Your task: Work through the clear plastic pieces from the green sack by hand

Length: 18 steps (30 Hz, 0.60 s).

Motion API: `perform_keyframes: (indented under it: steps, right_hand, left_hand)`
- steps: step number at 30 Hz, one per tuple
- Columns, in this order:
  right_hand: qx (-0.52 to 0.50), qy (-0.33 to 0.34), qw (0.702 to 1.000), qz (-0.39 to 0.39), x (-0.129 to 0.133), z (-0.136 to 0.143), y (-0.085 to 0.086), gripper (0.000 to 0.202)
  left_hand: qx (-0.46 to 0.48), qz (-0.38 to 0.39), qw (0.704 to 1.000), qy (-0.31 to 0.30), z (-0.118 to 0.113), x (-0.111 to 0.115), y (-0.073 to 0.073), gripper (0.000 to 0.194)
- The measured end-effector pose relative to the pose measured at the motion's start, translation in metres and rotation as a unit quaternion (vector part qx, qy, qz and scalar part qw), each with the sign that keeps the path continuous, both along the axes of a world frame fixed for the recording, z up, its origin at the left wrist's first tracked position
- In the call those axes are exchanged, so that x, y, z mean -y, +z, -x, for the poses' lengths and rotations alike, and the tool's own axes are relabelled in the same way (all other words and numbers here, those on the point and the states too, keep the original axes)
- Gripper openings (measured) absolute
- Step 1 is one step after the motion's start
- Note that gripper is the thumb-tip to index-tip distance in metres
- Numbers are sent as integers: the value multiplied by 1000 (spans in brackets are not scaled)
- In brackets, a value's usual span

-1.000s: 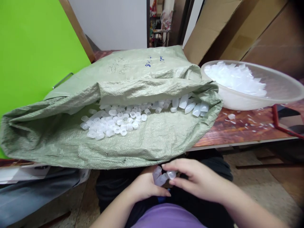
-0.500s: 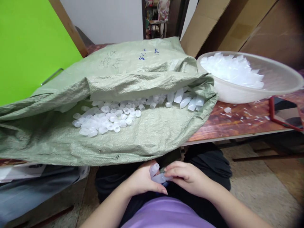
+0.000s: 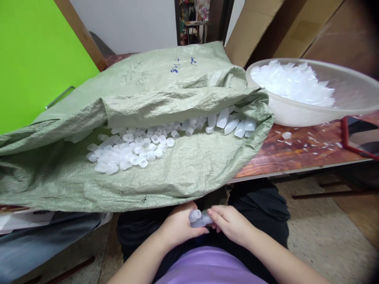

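Over my lap, my left hand [image 3: 183,224] is closed around translucent plastic tube pieces [image 3: 199,219], one with its round end facing up. From the other side, the fingertips of my right hand [image 3: 229,221] pinch the far end of the same pieces; what lies under those fingers is hidden. Just beyond the hands, a pale green woven sack [image 3: 189,173] lies on the table with its mouth folded open. A heap of small translucent plastic caps [image 3: 124,154] sits in that mouth, and longer slanted pieces [image 3: 232,125] lie at its right end.
A translucent bowl [image 3: 299,114] full of whitish plastic pieces stands at the right. White scraps and a red-cased phone [image 3: 359,138] are on the wooden table [image 3: 266,163]. Cardboard [image 3: 254,31] leans behind, and a bright green panel [image 3: 38,59] rises at the left.
My right fingers have shifted slightly and now bunch at the right end of the pieces. The pieces in my left hand have turned a little. The view has shifted slightly.
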State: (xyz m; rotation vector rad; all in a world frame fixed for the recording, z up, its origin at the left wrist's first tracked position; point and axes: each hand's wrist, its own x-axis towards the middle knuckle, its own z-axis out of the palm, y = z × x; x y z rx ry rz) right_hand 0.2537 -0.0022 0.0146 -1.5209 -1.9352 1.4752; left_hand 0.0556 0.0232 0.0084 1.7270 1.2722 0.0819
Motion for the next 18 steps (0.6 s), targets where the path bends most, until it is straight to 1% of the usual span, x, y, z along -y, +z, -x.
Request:
perform_keyframes:
  steps: [1,3,4,5,6,7,8,9,11,12,13,15,18]
  right_hand:
    - [-15,-8,1000,-13,1,0,-1,38]
    - [-47,1,997,-58,1,1,-3,42]
    - [-47,7,997,-59,1,1,-4,39]
    - [-38,9,999,-33,1,2,-5,32]
    - [-27,0,1000,7,1,2,-5,30]
    - [-22,-16,999,38,0,2,-6,33]
    - [-25,-28,998,44,0,2,-5,33]
    - [-34,-29,999,24,-1,1,-5,32]
    - [-50,-5,998,-49,-2,1,-3,31]
    - [-45,9,996,-72,-3,2,-2,29]
    - [-34,16,996,-75,-3,3,-1,25]
    - [-10,-14,999,-33,-4,9,-3,22]
    - [-5,-86,994,69,-7,21,-12,21]
  left_hand:
    - [2,-10,1000,0,0,0,0,39]
    - [9,-25,1000,-3,-1,0,-1,35]
    - [9,-29,999,-8,-2,-1,0,35]
    - [5,-32,999,-12,-3,-1,0,36]
    - [-1,-32,999,-15,-4,-2,0,36]
    - [-8,-35,999,-18,-4,-3,1,36]
    - [-12,-39,999,-19,-5,-4,1,36]
    - [-12,-42,999,-20,-5,-4,1,35]
    - [-10,-53,998,-24,-6,-5,1,34]
    - [-13,-61,998,-28,-6,-4,0,33]
    - [-22,-73,997,-31,-5,-3,-2,33]
    - [-54,-102,993,-35,-5,0,-7,32]
    - [-109,-130,985,-41,-5,6,-15,25]
